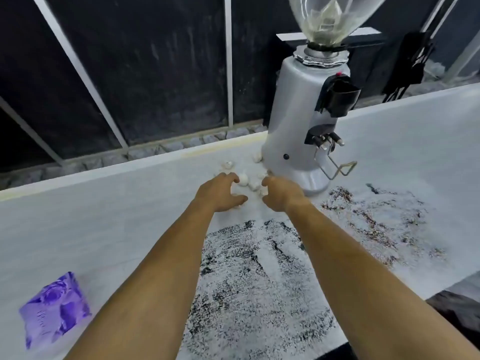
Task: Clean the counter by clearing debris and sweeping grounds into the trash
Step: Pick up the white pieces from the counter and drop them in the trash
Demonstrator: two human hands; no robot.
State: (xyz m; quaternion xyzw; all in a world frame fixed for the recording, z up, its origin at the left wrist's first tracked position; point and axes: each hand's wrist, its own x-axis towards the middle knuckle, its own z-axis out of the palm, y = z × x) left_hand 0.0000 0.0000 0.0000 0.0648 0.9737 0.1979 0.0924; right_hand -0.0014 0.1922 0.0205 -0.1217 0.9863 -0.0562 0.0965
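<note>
- Lower left of the frame: one purple packet (54,309) lies flat on the white counter (104,216), its long axis running from lower left up toward upper right; its print is too blurred to read.
- Centre: the left hand (220,193) rests on the counter with fingers curled and spread around small white crumpled wads (244,179), cupping them rather than clenched; whether any wad is actually gripped cannot be told.
- About seven wads show, clustered between the two hands and trailing toward the upper left and the grinder's foot; some are hidden by the fingers, so the count is rough.
- Just right of centre: the right hand (280,194) mirrors it, fingers bent inward against the same cluster, loosely cupped.
- Lower centre to right: dark coffee grounds (254,268) are smeared in two broad patches, one under the forearms, one further right (376,219); the forearms cover part of the first.
- Upper right: one silver grinder (304,120) stands upright on the counter, its clear hopper cut off by the top edge.
</note>
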